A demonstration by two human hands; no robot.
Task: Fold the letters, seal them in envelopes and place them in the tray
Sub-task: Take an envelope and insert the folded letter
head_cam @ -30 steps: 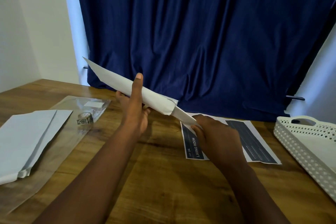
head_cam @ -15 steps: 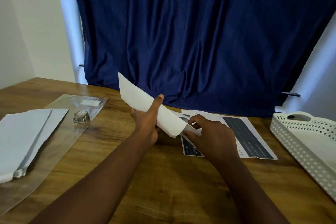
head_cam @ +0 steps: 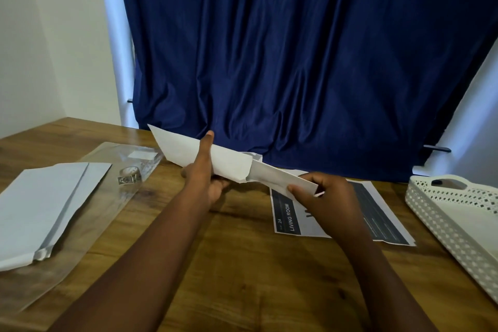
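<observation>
Since half a second ago, more of the folded letter [head_cam: 280, 178] shows outside the envelope's mouth, and the envelope [head_cam: 204, 160] lies flatter, held lower over the table [head_cam: 242, 264]. Both papers hang in the air over the table's far middle. The left hand [head_cam: 204, 180] grips the envelope with its thumb laid across the top face and fingers curled beneath. The right hand [head_cam: 323, 197] pinches the letter's outer end between thumb and fingers.

To seat the letter well, I would keep the mouth bowed open with the left thumb, line the letter's long edges up with the pocket, and push straight in (a skewed entry would likely catch a corner and crumple it).

Another printed sheet [head_cam: 377, 213] lies flat under the right hand, waiting its turn. Spare envelopes [head_cam: 43, 210] rest at the left on a clear plastic sleeve [head_cam: 121, 170], with a roll of tape [head_cam: 129, 176] beside them. The white perforated tray [head_cam: 442, 213] sits well apart at the right edge; nothing visibly blocks the way to it.
</observation>
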